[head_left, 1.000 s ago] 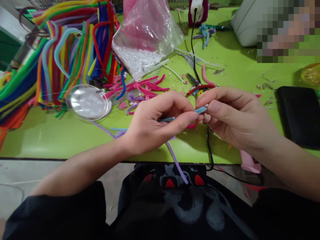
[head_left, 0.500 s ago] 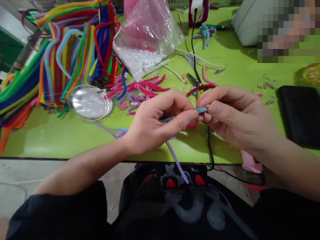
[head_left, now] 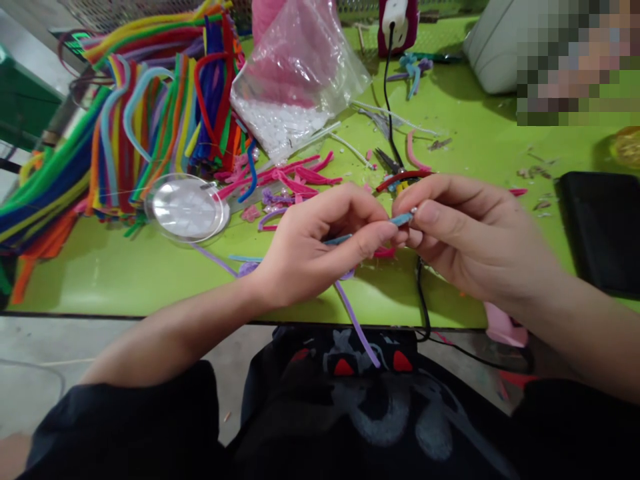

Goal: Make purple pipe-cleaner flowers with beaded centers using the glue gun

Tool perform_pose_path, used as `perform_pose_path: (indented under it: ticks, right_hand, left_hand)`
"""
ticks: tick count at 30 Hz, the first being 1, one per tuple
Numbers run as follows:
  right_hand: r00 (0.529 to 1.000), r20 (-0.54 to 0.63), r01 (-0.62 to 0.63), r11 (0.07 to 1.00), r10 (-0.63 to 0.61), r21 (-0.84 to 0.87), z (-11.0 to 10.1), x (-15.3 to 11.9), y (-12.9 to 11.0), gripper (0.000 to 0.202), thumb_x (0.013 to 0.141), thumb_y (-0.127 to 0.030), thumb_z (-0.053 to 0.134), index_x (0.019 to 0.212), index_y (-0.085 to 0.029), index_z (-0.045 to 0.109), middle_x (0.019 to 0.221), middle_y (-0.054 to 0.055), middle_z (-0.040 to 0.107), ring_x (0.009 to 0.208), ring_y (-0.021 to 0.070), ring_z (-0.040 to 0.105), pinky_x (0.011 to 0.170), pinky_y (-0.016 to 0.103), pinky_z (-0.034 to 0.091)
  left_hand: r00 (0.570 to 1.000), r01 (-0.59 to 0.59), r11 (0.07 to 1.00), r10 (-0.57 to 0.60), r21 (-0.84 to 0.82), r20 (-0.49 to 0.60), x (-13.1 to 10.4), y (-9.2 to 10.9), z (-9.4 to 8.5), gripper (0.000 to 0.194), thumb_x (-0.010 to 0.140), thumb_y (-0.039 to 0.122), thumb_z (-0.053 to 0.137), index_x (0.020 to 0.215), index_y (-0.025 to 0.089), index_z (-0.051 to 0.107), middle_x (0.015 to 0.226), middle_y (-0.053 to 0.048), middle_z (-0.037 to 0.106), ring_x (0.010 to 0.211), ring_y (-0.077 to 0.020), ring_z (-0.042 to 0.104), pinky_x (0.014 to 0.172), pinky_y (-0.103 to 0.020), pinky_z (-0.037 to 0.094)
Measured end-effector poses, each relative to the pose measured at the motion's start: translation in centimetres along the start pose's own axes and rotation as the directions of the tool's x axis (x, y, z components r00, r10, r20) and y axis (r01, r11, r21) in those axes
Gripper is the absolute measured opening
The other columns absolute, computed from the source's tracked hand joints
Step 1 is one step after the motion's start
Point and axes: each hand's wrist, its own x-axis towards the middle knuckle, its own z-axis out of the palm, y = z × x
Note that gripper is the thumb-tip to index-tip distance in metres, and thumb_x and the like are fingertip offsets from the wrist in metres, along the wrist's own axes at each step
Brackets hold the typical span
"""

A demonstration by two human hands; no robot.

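Observation:
A light blue pipe cleaner point(head_left: 401, 219) runs between my two hands above the green table. My left hand point(head_left: 330, 243) pinches it between thumb and index finger, and part of it shows again behind the thumb. At its right end my right hand point(head_left: 455, 230) grips the tip, where a small pale, shiny bit shows; I cannot make out what that bit is. A purple pipe cleaner point(head_left: 357, 323) hangs below my left hand over the table edge. Pliers point(head_left: 393, 163) and a dark red curved piece point(head_left: 403, 179) lie just beyond my fingertips.
Bundles of coloured pipe cleaners point(head_left: 145, 133) fill the left side. A clear bag of white beads point(head_left: 285, 123) and a round clear dish point(head_left: 187, 208) stand nearby. Pink pipe cleaner pieces point(head_left: 300, 175) lie behind my left hand. A black phone-like slab point(head_left: 600, 230) lies right; a black cable point(head_left: 387, 93) crosses the table.
The view has shifted slightly, so the table things sit a little further right. Both hands keep their hold on the light blue pipe cleaner, nearly unmoved.

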Motion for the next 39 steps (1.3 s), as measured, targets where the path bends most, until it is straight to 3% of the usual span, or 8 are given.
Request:
perform_pose_path:
  ticks: [3, 8, 15, 23, 26, 30, 35, 39]
  right_hand:
    - [1.000, -0.007, -0.022, 1.000, 0.022, 0.018, 0.1, 0.0, -0.1, 0.013, 0.084, -0.033, 0.097, 0.087, -0.029, 0.085, 0.083, -0.004, 0.076, 0.075, 0.0058, 0.073, 0.076, 0.014, 0.065]
    - [1.000, -0.004, -0.003, 0.999, 0.003, 0.034, 0.1, -0.1, 0.1, 0.006, 0.091, -0.027, 0.091, 0.091, -0.026, 0.085, 0.084, -0.004, 0.076, 0.077, 0.0044, 0.074, 0.075, 0.011, 0.063]
    - [0.999, -0.021, 0.039, 0.998, -0.039, -0.044, -0.2, -0.3, 0.2, 0.005, 0.091, -0.028, 0.090, 0.092, -0.026, 0.085, 0.084, -0.003, 0.075, 0.075, 0.0048, 0.069, 0.072, 0.013, 0.059]
    - [0.974, 0.001, 0.212, 0.909, -0.227, -0.358, 0.0, -0.4, 0.2, 0.008, 0.094, -0.022, 0.084, 0.091, -0.025, 0.079, 0.084, -0.003, 0.073, 0.073, 0.0076, 0.068, 0.067, 0.020, 0.059]
    - [0.915, 0.116, 0.387, 0.753, -0.387, -0.533, -0.3, -0.5, 0.1, 0.011, 0.096, -0.015, 0.080, 0.092, -0.024, 0.075, 0.087, -0.004, 0.074, 0.078, 0.0066, 0.069, 0.070, 0.019, 0.059]
    - [0.807, 0.267, 0.513, 0.399, -0.527, -0.760, -1.0, -0.8, -0.9, 0.010, 0.100, -0.017, 0.076, 0.103, -0.027, 0.077, 0.097, -0.002, 0.077, 0.088, 0.0118, 0.072, 0.081, 0.030, 0.060]
    - [0.726, 0.438, 0.571, 0.111, -0.530, -0.813, -1.7, -0.9, -2.1, 0.016, 0.099, -0.010, 0.075, 0.103, -0.025, 0.074, 0.099, -0.002, 0.078, 0.090, 0.0117, 0.074, 0.083, 0.031, 0.059]
    - [0.620, 0.615, 0.624, -0.168, -0.487, -0.763, -2.1, -0.8, -2.0, 0.016, 0.096, -0.007, 0.076, 0.105, -0.020, 0.072, 0.103, 0.004, 0.078, 0.098, 0.0143, 0.076, 0.088, 0.027, 0.061]
  left_hand:
    - [1.000, 0.000, 1.000, 0.000, -0.023, -0.001, -0.1, 0.0, 0.0, 0.038, 0.100, 0.057, 0.078, 0.089, 0.021, 0.071, 0.083, 0.000, 0.080, 0.070, -0.0118, 0.078, 0.059, -0.023, 0.064]
    - [1.000, -0.027, 0.998, 0.026, -0.053, -0.012, -0.1, 0.0, 0.1, 0.029, 0.100, 0.045, 0.082, 0.090, 0.020, 0.071, 0.083, 0.001, 0.080, 0.070, -0.0095, 0.077, 0.060, -0.020, 0.063]
    - [0.999, -0.018, 0.999, 0.019, 0.035, -0.041, -0.1, -0.1, 0.1, 0.044, 0.099, 0.063, 0.076, 0.089, 0.021, 0.072, 0.074, 0.000, 0.075, 0.057, -0.0096, 0.069, 0.050, -0.023, 0.057]
    - [0.990, -0.142, 0.987, 0.141, -0.080, -0.011, 0.2, -0.5, 0.0, 0.021, 0.097, 0.027, 0.086, 0.089, 0.018, 0.070, 0.075, 0.005, 0.073, 0.062, -0.0042, 0.067, 0.055, -0.014, 0.053]
    - [0.990, -0.137, 0.986, 0.139, -0.097, 0.008, 0.2, -0.6, 0.0, 0.020, 0.096, 0.023, 0.087, 0.088, 0.017, 0.070, 0.074, 0.005, 0.072, 0.062, -0.0030, 0.065, 0.055, -0.012, 0.052]
    - [0.995, -0.055, 0.988, 0.066, -0.146, 0.076, 0.3, -0.6, -0.3, 0.020, 0.098, 0.027, 0.086, 0.088, 0.018, 0.070, 0.075, 0.005, 0.071, 0.062, -0.0038, 0.063, 0.055, -0.014, 0.051]
    - [0.991, 0.050, 0.989, -0.031, -0.142, 0.129, 0.4, -0.4, -0.6, 0.024, 0.102, 0.039, 0.080, 0.092, 0.018, 0.073, 0.078, 0.001, 0.073, 0.063, -0.0068, 0.065, 0.056, -0.019, 0.055]
    - [0.980, 0.121, 0.976, -0.089, -0.178, 0.178, 0.4, -0.4, -0.6, 0.022, 0.102, 0.039, 0.080, 0.095, 0.018, 0.075, 0.082, 0.000, 0.078, 0.069, -0.0088, 0.073, 0.063, -0.021, 0.061]
